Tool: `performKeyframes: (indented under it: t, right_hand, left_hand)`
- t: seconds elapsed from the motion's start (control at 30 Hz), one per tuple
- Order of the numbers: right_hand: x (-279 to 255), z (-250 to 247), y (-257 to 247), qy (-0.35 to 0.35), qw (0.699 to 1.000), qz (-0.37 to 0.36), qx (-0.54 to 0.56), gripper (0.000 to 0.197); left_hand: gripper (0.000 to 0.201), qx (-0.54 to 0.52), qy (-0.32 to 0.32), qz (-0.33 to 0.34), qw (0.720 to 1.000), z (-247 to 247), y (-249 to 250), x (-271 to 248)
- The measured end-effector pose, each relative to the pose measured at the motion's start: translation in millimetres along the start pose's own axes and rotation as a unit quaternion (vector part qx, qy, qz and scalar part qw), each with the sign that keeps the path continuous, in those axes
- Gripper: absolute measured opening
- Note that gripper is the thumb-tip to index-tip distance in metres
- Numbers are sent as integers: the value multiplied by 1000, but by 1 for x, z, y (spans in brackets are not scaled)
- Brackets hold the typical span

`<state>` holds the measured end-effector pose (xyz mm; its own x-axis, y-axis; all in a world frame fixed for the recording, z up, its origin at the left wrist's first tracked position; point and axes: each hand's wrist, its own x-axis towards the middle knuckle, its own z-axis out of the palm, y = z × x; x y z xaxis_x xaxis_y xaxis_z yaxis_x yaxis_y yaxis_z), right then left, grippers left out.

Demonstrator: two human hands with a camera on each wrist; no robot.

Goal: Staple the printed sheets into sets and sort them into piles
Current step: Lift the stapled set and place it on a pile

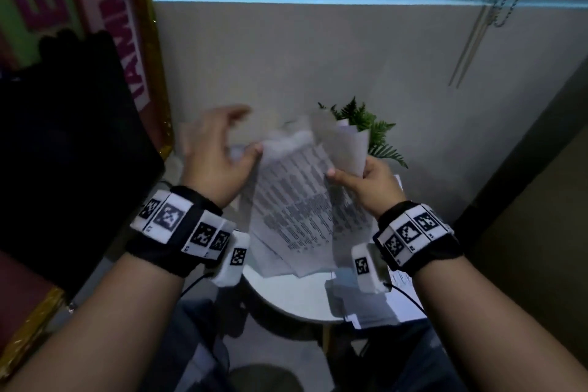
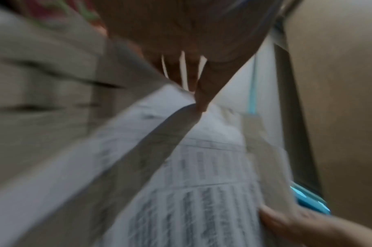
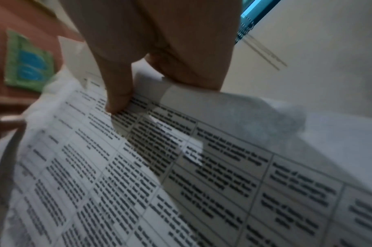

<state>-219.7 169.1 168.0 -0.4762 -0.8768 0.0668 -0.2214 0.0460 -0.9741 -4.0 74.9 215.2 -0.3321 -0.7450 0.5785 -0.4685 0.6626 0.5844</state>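
A bundle of printed sheets (image 1: pixel 296 210) with tables of text hangs in the air above a small round white table (image 1: pixel 286 299), held from both sides. My right hand (image 1: pixel 350 170) pinches its right edge, thumb on the printed face, with one page folded back over the fingers (image 3: pixel 191 75). My left hand (image 1: pixel 251 137) is blurred, its thumb on the bundle's upper left edge and its fingers curled above. In the left wrist view the fingertips (image 2: pixel 200 100) meet a curling sheet (image 2: pixel 159 142). A shiny blue object (image 2: pixel 310 202) shows behind the sheets.
More printed sheets (image 1: pixel 401 296) lie on the table's right side under my right wrist. A fern plant (image 1: pixel 366 124) stands at the back of the table by the wall. A black chair back (image 1: pixel 63 153) and a gold-framed poster (image 1: pixel 152 41) are close on the left.
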Motion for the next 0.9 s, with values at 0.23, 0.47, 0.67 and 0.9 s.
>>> performKeyframes:
  t: [0.23,0.47,0.67,0.9]
  right_hand:
    - [-12,-3,-14,41,991,-6,130,24]
    - [-22,7,-16,136,976,-46,164,53]
    - [-24,27,11,109,993,1,38,63]
    - [-15,31,21,153,987,23,32,52]
  left_hand:
    - [77,-285,-92,-258,919,15,-30,-33]
    - [23,-262,32,-187,946,32,-16,-34]
    - [60,-209,-65,-228,949,62,-22,-48]
    - [36,-220,-71,-289,929,80,-27,-43]
